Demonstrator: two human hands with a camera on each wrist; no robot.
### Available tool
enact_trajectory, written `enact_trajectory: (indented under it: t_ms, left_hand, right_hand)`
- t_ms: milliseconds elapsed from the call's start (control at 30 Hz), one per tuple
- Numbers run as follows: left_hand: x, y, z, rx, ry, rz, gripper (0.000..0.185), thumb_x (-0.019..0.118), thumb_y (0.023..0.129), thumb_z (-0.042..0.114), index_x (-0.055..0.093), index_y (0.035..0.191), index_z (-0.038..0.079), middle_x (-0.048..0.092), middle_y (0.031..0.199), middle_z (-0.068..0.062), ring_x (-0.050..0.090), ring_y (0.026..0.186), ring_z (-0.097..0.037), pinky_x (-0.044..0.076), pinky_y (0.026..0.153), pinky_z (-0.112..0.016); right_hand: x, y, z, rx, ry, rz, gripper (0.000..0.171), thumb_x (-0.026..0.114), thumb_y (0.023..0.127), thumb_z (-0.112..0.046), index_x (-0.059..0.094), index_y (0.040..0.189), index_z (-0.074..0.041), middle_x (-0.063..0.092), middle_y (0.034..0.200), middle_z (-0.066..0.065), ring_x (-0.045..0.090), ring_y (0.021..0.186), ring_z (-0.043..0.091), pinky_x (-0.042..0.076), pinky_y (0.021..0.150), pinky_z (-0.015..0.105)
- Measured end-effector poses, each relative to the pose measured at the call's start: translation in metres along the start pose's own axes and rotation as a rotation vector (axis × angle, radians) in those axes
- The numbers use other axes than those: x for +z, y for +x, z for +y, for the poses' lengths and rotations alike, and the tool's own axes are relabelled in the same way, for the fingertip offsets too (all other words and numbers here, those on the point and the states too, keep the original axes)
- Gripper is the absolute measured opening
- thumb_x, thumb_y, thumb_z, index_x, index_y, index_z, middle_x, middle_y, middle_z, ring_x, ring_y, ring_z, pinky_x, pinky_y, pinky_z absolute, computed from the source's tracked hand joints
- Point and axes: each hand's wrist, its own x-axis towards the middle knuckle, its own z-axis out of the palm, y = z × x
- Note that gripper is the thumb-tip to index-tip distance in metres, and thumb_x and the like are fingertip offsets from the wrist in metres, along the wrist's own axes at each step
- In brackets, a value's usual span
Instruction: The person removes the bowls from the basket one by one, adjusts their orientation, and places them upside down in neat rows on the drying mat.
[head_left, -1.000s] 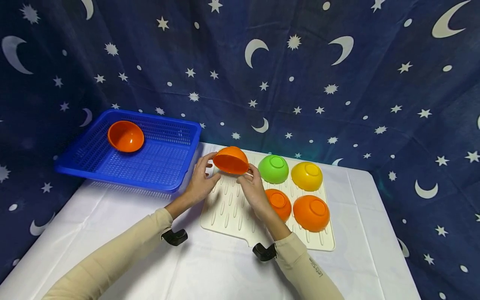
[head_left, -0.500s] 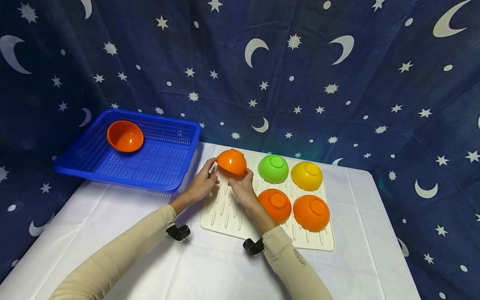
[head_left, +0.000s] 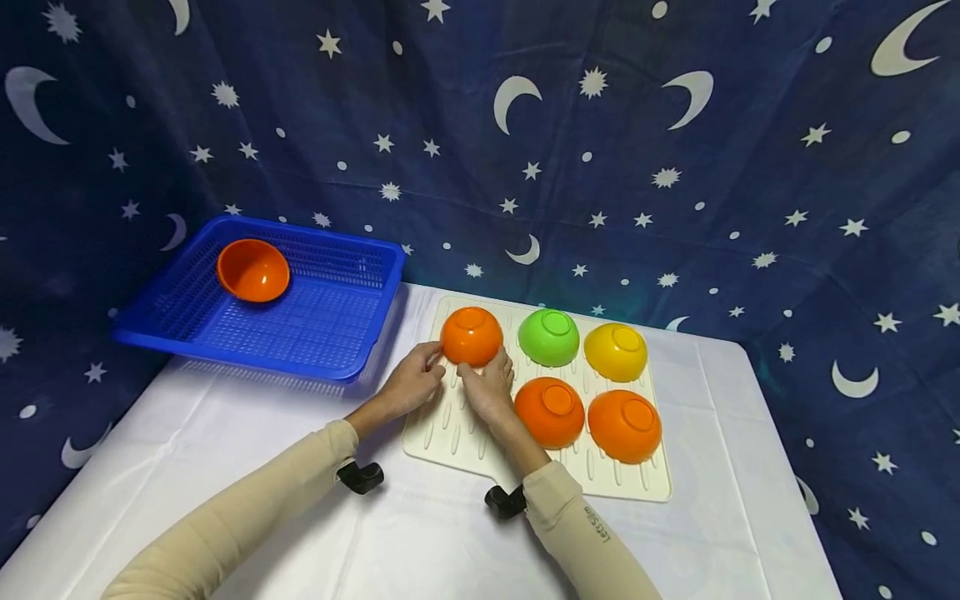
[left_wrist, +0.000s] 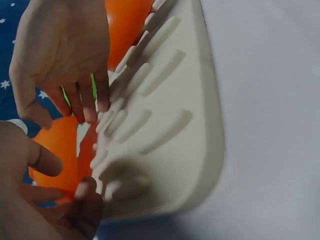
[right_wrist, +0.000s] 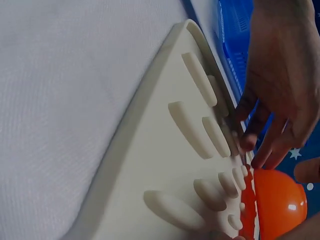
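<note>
An orange bowl (head_left: pixel 471 335) stands upside down at the back left of a cream ridged drying mat (head_left: pixel 457 429). My left hand (head_left: pixel 426 371) touches its near left rim with straight fingers. My right hand (head_left: pixel 489 382) touches its near right rim, fingers relaxed. In the left wrist view the bowl (left_wrist: pixel 57 147) lies under my left hand (left_wrist: pixel 30 200), and the right hand (left_wrist: pixel 65 55) hangs above with fingers extended. In the right wrist view the left hand (right_wrist: pixel 280 75) reaches down to the mat (right_wrist: pixel 165 165) beside the bowl (right_wrist: pixel 277 202).
More bowls stand upside down on the mat: green (head_left: pixel 549 337), yellow (head_left: pixel 615 351) and two orange ones (head_left: pixel 548 411) (head_left: pixel 624 425). At the back left, a blue basket (head_left: pixel 315 321) holds an orange bowl (head_left: pixel 252 270), opening up. A white cloth (head_left: pixel 375 533) covers the table.
The orange bowl went from tilted and lifted between both hands to upside down on the mat. Both hands have loosened and now only touch its near rim.
</note>
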Motion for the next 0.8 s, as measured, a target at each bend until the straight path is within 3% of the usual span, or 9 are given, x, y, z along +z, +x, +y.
enact_trajectory:
  t_ms: [200,500,800]
  left_hand:
    - [0.003,0.006,0.003,-0.018,0.039,-0.067,0.064,0.052,0.095,0.01,0.034,0.153,-0.009,0.035,0.155,-0.028,0.041,0.137,-0.038,0.029,0.116,-0.05]
    - [0.001,0.016,0.004,0.016,0.06,-0.131,0.069,0.053,0.094,0.007,0.026,0.154,-0.013,0.025,0.159,-0.03,0.022,0.149,-0.039,0.016,0.12,-0.048]
    - [0.0,0.021,0.006,0.06,0.094,-0.17,0.072,0.053,0.093,0.01,0.022,0.153,-0.015,0.023,0.159,-0.031,0.021,0.149,-0.041,0.016,0.12,-0.047]
  right_hand:
    - [0.0,0.001,0.0,-0.006,-0.011,-0.003,0.08,0.062,0.086,-0.024,0.027,0.151,0.009,0.026,0.151,0.026,0.025,0.141,0.038,0.026,0.116,0.05]
    - [-0.002,0.004,0.002,-0.02,-0.033,-0.08,0.085,0.06,0.089,-0.027,0.022,0.157,0.006,0.016,0.162,0.02,0.015,0.149,0.036,0.021,0.118,0.052]
    - [-0.002,0.008,0.0,-0.024,-0.075,-0.102,0.085,0.058,0.09,-0.028,0.021,0.158,0.006,0.012,0.165,0.02,0.013,0.15,0.036,0.02,0.119,0.053]
